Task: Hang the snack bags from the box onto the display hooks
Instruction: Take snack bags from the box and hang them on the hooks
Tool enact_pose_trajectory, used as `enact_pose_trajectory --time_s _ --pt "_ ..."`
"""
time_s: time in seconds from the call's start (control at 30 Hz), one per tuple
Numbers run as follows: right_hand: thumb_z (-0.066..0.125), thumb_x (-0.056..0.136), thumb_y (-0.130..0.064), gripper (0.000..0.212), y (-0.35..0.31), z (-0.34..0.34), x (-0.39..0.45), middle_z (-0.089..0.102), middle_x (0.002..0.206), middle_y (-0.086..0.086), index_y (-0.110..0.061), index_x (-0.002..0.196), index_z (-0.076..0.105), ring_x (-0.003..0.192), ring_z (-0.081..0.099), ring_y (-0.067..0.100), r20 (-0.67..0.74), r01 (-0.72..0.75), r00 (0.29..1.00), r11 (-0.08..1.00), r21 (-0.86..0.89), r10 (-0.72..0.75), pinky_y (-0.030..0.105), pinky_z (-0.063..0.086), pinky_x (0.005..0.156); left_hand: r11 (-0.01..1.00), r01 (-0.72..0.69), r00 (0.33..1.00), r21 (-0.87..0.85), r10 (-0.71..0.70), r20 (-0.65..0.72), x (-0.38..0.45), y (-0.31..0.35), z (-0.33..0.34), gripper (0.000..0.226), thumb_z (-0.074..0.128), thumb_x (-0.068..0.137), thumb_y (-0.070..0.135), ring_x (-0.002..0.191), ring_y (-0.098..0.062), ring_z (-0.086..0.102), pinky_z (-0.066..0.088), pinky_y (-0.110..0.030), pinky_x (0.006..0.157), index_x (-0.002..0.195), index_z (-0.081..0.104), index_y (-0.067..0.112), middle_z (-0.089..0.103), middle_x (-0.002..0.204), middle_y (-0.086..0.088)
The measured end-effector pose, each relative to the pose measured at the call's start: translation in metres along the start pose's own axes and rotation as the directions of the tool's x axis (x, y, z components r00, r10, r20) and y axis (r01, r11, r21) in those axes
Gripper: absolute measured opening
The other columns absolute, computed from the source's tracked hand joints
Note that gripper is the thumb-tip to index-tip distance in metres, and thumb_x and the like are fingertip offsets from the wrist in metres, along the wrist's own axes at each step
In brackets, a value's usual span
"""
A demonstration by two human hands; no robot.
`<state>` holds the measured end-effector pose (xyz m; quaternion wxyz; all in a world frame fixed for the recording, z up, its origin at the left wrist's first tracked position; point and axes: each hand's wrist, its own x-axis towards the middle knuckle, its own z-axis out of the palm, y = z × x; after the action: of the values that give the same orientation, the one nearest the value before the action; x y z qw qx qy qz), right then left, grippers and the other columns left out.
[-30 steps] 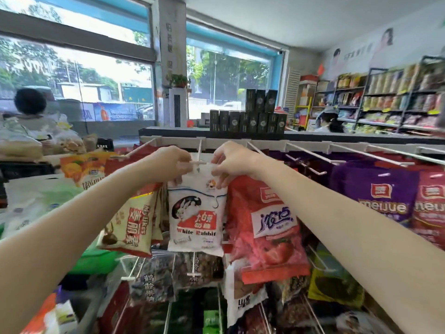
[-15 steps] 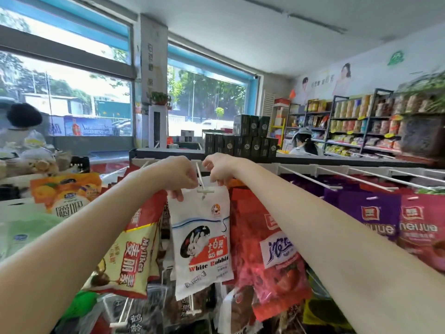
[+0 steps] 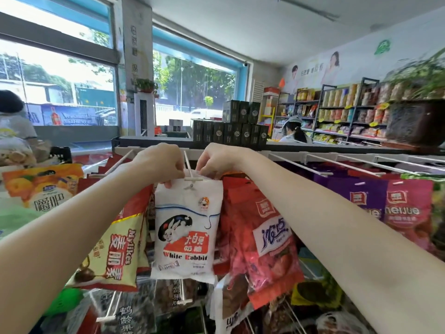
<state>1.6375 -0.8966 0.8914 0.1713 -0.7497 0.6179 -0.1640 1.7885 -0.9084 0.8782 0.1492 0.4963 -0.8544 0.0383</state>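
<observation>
The white White Rabbit bag (image 3: 186, 227) hangs upright at the centre of the rack, its top edge at the tip of a white display hook (image 3: 190, 171) whose crossbar end lies across the bag's upper margin; whether the hook passes through the bag's hole cannot be told. The left hand (image 3: 160, 165) pinches the bag's top left corner with curled fingers, and the right hand (image 3: 218, 160) pinches the top right corner, the two hands close together on either side of the hook.

At 9 o'clock from the bag, touching its left edge, hangs a yellow and red Mylikes bag (image 3: 115, 249). At 3 o'clock, just beside it, hang red snack bags (image 3: 265, 242) with a white label. Further towards 3 o'clock are purple bags (image 3: 361, 201) and pink ones, under several bare white hooks (image 3: 320, 165). At 6 o'clock, dark bags (image 3: 134, 312) hang on a lower row.

At 12 o'clock, beyond the rack's top shelf, stands a stack of dark boxes (image 3: 231, 127). Towards 2 o'clock, shelves of goods (image 3: 337, 112) line the wall, with a person (image 3: 295, 131) in front of them. Another person (image 3: 12, 126) is at 10 o'clock, by the window.
</observation>
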Motion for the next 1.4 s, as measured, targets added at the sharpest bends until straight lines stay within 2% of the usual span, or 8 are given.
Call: enact_pose_trajectory --time_s 0.23,0.43,0.6,0.7,0.9,1.1,1.3,1.4 --pt "0.06 0.087 -0.005 0.012 -0.007 -0.003 -0.017 0.064 0.078 0.004 -0.004 0.095 0.07 0.066 0.065 0.016 -0.207 0.108 0.969 0.984 -0.141 -0.136 0.018 0.053 0.052 0.998 -0.045 0.981 -0.053 0.034 -0.189 -0.013 -0.008 -0.004 0.005 0.063 0.085 0.022 0.061 -0.002 0.058 0.042 -0.022 0.061 0.08 0.064 0.022 0.069 0.083 0.006" --pt "0.061 0.089 -0.024 0.023 -0.011 0.002 -0.036 0.064 0.104 -0.001 -0.012 0.107 0.07 0.094 0.054 0.01 -0.073 0.096 0.989 0.937 -0.335 -0.127 0.021 0.043 0.078 0.996 -0.087 0.994 -0.033 0.089 0.07 -0.028 -0.006 -0.01 0.026 0.062 0.086 0.032 0.102 -0.011 0.051 0.036 -0.026 0.088 0.109 0.066 0.019 0.059 0.11 0.004" --pt "0.065 0.087 -0.023 0.03 -0.017 0.012 -0.043 0.055 0.096 -0.002 -0.008 0.112 0.063 0.088 0.052 0.014 -0.06 0.034 0.996 0.893 -0.45 -0.068 0.022 0.039 0.069 0.998 -0.025 0.997 0.052 0.021 0.076 -0.03 -0.001 -0.003 0.041 0.063 0.085 0.035 0.118 -0.018 0.046 0.034 -0.031 0.098 0.12 0.056 0.016 0.052 0.126 -0.001" --pt "0.065 0.087 -0.017 0.027 -0.019 0.017 -0.047 0.058 0.098 0.005 -0.001 0.109 0.062 0.087 0.054 0.02 -0.12 0.023 0.989 0.884 -0.467 -0.089 0.019 0.038 0.06 0.997 -0.037 0.999 0.068 0.038 -0.005 -0.03 0.002 -0.002 0.029 0.062 0.087 0.027 0.113 -0.018 0.05 0.038 -0.029 0.088 0.113 0.059 0.015 0.056 0.121 -0.002" --pt "0.059 0.088 -0.007 0.021 -0.022 0.025 -0.061 0.059 0.115 0.012 0.0 0.107 0.063 0.103 0.058 0.024 -0.215 0.02 0.964 0.849 -0.529 -0.157 0.027 0.046 0.078 0.987 -0.027 0.987 0.155 0.051 -0.152 -0.038 0.005 -0.006 0.018 0.057 0.089 0.018 0.106 -0.023 0.055 0.041 -0.035 0.087 0.107 0.06 0.018 0.058 0.117 -0.004" --pt "0.048 0.086 0.003 0.018 -0.005 0.06 -0.102 0.057 0.103 0.011 -0.002 0.095 0.063 0.096 0.056 0.025 -0.536 0.128 0.77 0.907 -0.401 -0.345 0.033 0.046 0.081 0.979 -0.203 0.834 -0.011 0.167 -0.526 -0.092 0.026 0.02 0.03 0.051 0.09 0.014 0.107 -0.02 0.054 0.041 -0.034 0.096 0.12 0.054 0.016 0.052 0.119 -0.003" --pt "0.045 0.089 0.0 0.024 0.028 0.131 -0.124 0.053 0.115 0.011 -0.003 0.11 0.055 0.103 0.058 0.032 -0.311 0.005 0.945 0.957 -0.289 -0.098 0.041 0.048 0.087 0.963 -0.173 0.877 -0.207 0.055 -0.477 -0.126 0.019 0.073 0.034 0.054 0.083 0.002 0.07 -0.022 0.053 0.042 -0.027 0.05 0.116 0.046 0.004 0.047 0.108 -0.009" --pt "0.051 0.09 -0.007 0.029 0.03 0.152 -0.123 0.041 0.122 0.012 -0.004 0.118 0.044 0.103 0.056 0.032 -0.336 -0.088 0.941 0.987 -0.135 0.038 0.036 0.045 0.087 0.967 -0.015 0.937 -0.253 -0.075 -0.342 -0.136 0.021 0.097 0.031 0.051 0.089 0.015 0.072 -0.029 0.054 0.034 -0.027 0.053 0.115 0.041 0.002 0.043 0.11 -0.011"
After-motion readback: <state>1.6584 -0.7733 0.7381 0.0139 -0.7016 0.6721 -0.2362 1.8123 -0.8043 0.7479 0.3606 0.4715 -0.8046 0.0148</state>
